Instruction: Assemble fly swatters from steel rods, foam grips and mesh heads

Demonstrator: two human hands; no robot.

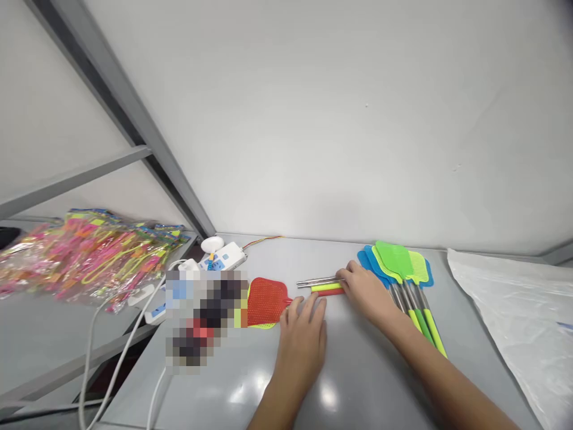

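Note:
A red fly swatter head (pixel 267 301) lies on the table, over a yellow-green one (pixel 264 326) that shows at its edges. My left hand (pixel 303 328) rests at the red swatter's neck, fingers apart and pointing away from me. Thin metal rods (pixel 319 281) lie just beyond, and the curled fingers of my right hand (pixel 362 288) close over their right end. Beside the rods are a yellow grip (pixel 326 287) and a red grip (pixel 330 292), partly hidden by my hands. Right of my right hand lies a pile of green, yellow and blue fly swatters (pixel 396 261) with metal shafts.
Power strips (pixel 226 257) with white cables (pixel 120 358) occupy the left side. A pixelated dark object (pixel 208 316) lies near them. Bagged, colourful items (pixel 98 254) pile up at far left, beyond a metal frame (pixel 134 125). White plastic sheeting (pixel 514 316) covers the right.

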